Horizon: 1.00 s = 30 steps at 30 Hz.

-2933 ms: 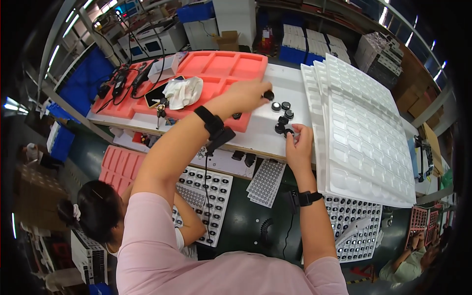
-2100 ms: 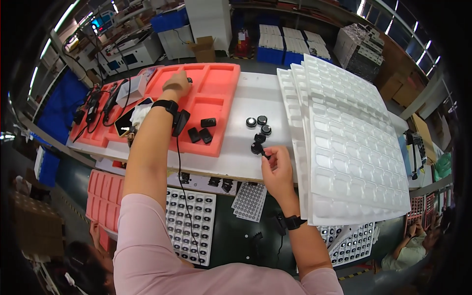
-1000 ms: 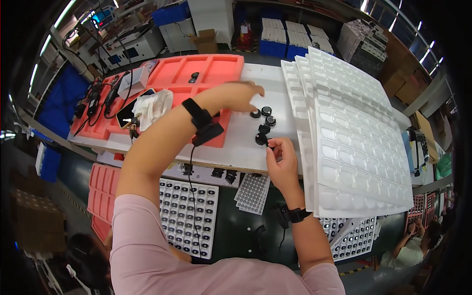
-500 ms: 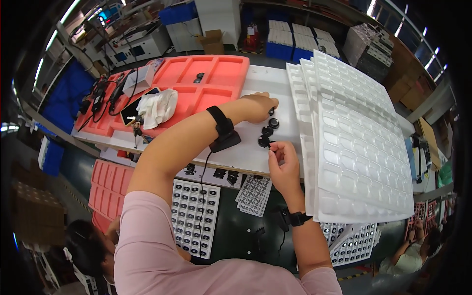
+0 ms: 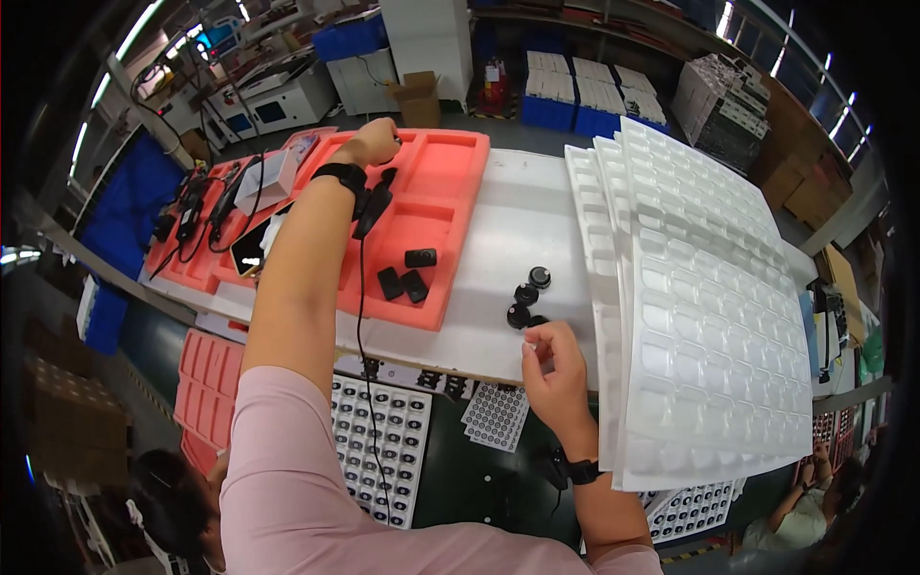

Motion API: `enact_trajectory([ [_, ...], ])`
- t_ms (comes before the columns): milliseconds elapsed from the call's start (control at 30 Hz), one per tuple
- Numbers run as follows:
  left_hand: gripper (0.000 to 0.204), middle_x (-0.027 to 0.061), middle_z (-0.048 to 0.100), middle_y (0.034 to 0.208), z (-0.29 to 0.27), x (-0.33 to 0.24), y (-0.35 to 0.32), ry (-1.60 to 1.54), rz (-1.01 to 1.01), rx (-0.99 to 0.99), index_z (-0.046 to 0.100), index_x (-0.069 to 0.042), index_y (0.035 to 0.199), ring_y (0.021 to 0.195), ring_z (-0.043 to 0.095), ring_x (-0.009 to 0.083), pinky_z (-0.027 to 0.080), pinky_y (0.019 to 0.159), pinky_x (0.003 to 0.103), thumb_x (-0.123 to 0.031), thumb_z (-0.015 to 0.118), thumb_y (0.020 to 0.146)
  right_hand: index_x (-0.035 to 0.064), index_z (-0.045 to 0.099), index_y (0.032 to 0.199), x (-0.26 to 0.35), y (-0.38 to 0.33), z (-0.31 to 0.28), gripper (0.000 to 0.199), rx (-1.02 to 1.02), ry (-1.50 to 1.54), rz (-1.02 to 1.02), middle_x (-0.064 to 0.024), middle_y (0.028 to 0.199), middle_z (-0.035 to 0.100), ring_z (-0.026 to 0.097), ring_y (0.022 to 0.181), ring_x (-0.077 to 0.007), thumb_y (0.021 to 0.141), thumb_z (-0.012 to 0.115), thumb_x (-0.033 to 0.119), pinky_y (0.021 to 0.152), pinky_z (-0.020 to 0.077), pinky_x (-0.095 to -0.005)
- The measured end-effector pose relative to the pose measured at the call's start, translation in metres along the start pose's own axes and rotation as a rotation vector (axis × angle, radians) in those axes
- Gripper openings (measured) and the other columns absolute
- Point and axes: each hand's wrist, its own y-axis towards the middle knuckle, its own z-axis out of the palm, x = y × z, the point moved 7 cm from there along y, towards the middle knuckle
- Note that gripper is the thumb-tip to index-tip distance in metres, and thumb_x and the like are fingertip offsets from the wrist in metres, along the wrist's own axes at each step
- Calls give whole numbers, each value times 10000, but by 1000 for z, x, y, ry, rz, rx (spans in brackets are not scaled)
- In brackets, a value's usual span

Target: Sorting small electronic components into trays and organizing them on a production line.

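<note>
From the head camera, my left hand (image 5: pixel 376 142) reaches to eleven o'clock over the far end of the red tray (image 5: pixel 450 216), fingers curled shut; I cannot tell whether it holds anything. My right hand (image 5: pixel 554 369) rests at the near edge of the white surface (image 5: pixel 522 216), fingers pinched on a small pale piece (image 5: pixel 528 351). Three black round caps (image 5: pixel 526 295) stand just beyond it at twelve o'clock. Three black blocks (image 5: pixel 406 276) lie in the tray at ten o'clock. White moulded trays (image 5: pixel 704 307) are stacked at three o'clock.
</note>
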Motion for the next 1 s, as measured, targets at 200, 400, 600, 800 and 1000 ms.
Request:
enact_trajectory([
  [200, 241, 255, 697, 933, 27, 14, 21, 18, -62, 8, 693, 70, 881, 842, 688, 380, 542, 719, 397, -142, 626, 789, 4, 567, 984, 2, 3, -2, 137, -8, 20, 5, -67, 893, 548, 514, 704, -127, 862, 609, -39, 617, 437, -242],
  [400, 351, 209, 679, 1031, 43, 46, 37, 8, -50, 282, 618, 22, 1154, 838, 677, 287, 565, 679, 378, -237, 567, 923, 5, 562, 984, 4, 4, 0, 150, 5, 43, -16, -73, 907, 554, 518, 701, -134, 853, 609, -51, 621, 440, -243],
  [600, 364, 217, 664, 1095, 5, -53, -15, 191, 324, -189, 632, -1, 1116, 1002, 632, 418, 501, 908, 443, -273, 606, 876, 5, 563, 986, 6, 2, 1, 147, -1, 63, -19, -72, 909, 556, 525, 708, -130, 857, 604, -52, 628, 445, -243],
  [800, 406, 216, 626, 1112, 47, -213, -137, -70, 485, 314, 562, -42, 1186, 972, 645, 391, 508, 879, 472, -304, 617, 881, -2, 568, 995, 3, -2, -2, 119, 1, 120, 13, -60, 904, 562, 541, 742, -108, 887, 585, -48, 656, 458, -230],
  [1000, 358, 275, 606, 1046, 86, -235, -176, 11, 437, 381, 531, 37, 1097, 893, 653, 433, 527, 772, 477, -235, 604, 876, -7, 573, 1005, -3, -3, -7, 92, -16, 180, 14, -40, 907, 563, 546, 787, -89, 921, 559, -44, 701, 461, -216],
])
